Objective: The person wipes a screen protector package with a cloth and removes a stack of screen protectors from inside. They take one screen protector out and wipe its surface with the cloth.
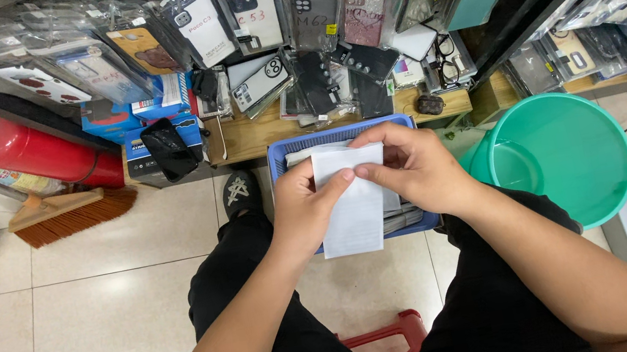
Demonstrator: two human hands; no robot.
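White flat packet [353, 207], a thin rectangular sleeve, was held at the centre of the frame, above a blue plastic basket [279, 152] that stood on the tiled floor between the person's knees. The packet was gripped near its top edge by both hands. The left hand [303, 203] was closed on the packet's left side, with the thumb laid across the front and the fingers curled behind it. The right hand [413, 167] was closed on the upper right corner, the fingertips bent over the top edge and the thumb pressed against the front; whether the packet was being opened could not be told. More flat packets were seen stacked inside the basket, partly hidden by the hands. A green plastic bucket [576, 155] was placed just right of the basket, at the right of the frame. Packaged phone cases [251, 15] were hung and stacked along the top of the frame. A red fire extinguisher [25, 149] was laid at the upper left, with a brush [71, 212] beside it. A red stool [389, 334] was partly seen at the bottom centre, under the person.
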